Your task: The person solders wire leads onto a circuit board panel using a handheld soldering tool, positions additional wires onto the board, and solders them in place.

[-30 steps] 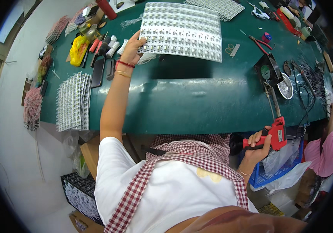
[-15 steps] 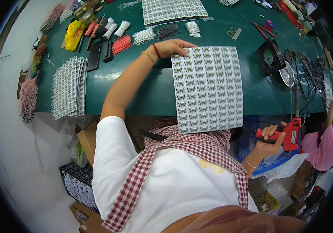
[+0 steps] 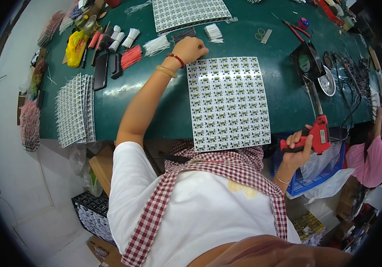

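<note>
The left hand (image 3: 191, 50) conceals its own fingertips, so contact with the circuit-board sheet (image 3: 229, 103) cannot be told; the sheet's finest details are too small to distinguish. It covers part of the near edge of the table (image 3: 166, 113). At the far edge, the picture crops a board stack (image 3: 191, 12). The right hand (image 3: 298, 149) partly masks the handle of the red soldering gun (image 3: 321, 133).

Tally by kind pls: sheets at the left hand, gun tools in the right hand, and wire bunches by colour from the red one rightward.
Sheet: 1
Gun tool: 1
Red wire bunch: 1
White wire bunches: 2
Black wire bunch: 1
Total: 6
</note>
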Tool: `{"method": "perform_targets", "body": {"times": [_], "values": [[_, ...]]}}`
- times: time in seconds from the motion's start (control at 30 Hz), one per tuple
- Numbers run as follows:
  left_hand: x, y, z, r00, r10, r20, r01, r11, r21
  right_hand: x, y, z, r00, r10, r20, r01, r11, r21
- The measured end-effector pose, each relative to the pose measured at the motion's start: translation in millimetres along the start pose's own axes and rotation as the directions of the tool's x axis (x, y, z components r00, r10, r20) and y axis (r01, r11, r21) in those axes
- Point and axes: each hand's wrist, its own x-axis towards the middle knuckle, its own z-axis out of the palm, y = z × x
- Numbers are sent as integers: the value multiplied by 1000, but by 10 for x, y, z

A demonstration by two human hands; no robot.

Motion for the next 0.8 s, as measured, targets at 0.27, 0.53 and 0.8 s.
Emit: {"method": "perform_targets", "body": {"times": [0.27,0.53,0.8], "values": [[488,28,378,893,188,-408,-75,958,277,66,67,200,995,81,50,-82,997,9],[580,-18,501,932,144,-334,-28,945,327,93,46,153,998,67,-16,-67,997,-25],[554,-11,682,872,299,-387,-76,865,497,138,38,213,998,62,21,-62,998,-12]]}}
